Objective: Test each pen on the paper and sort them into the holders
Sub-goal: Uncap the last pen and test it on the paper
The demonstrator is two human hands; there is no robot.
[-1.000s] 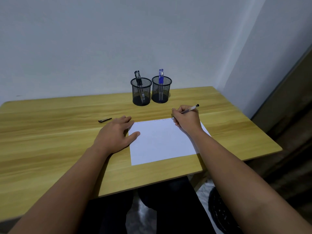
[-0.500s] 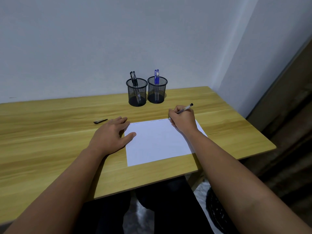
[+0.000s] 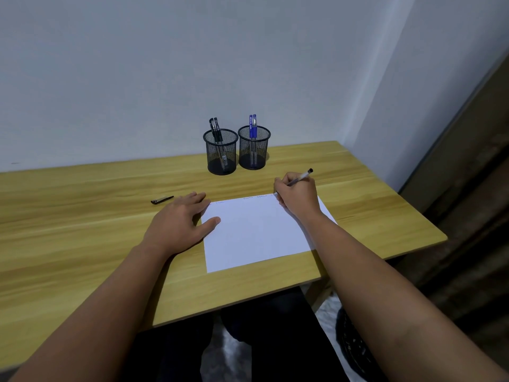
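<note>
Wooden table (image 3: 82,221), light yellow grain, smooth laminate look, straight edges. White paper sheet (image 3: 259,235), flat rectangle, matte, lies on the table between the two hands; faint scribbles along its far edge.

Two black wire-mesh holders, round cylinders, stand upright beyond the fingers, side by side and nearly touching. Left holder (image 3: 221,153) has black pens (image 3: 215,129) leaning in it. Right holder (image 3: 254,148) has blue pens (image 3: 252,126), upright, capped ends up.

Right hand (image 3: 298,198) grips a pen (image 3: 300,177): slim clear barrel, dark end cap pointing up and to the right, tilted. Fingers curled and pinching the barrel low down; tip at the paper's far right corner, mostly hidden by the fingers, contact cannot be told for sure. Heel of the hand rests on the sheet, forearm running in from the lower right.

Left hand (image 3: 179,221) lies flat, palm down, at the paper's left edge. Fingers straight and close together, pointing away from the person; thumb spread to the side, its tip resting on the sheet. Forearm comes in from the lower left.

Small dark pen cap (image 3: 162,199), short, glossy, with a clip, lies on the table just left of the left fingertips, apart from them.
</note>
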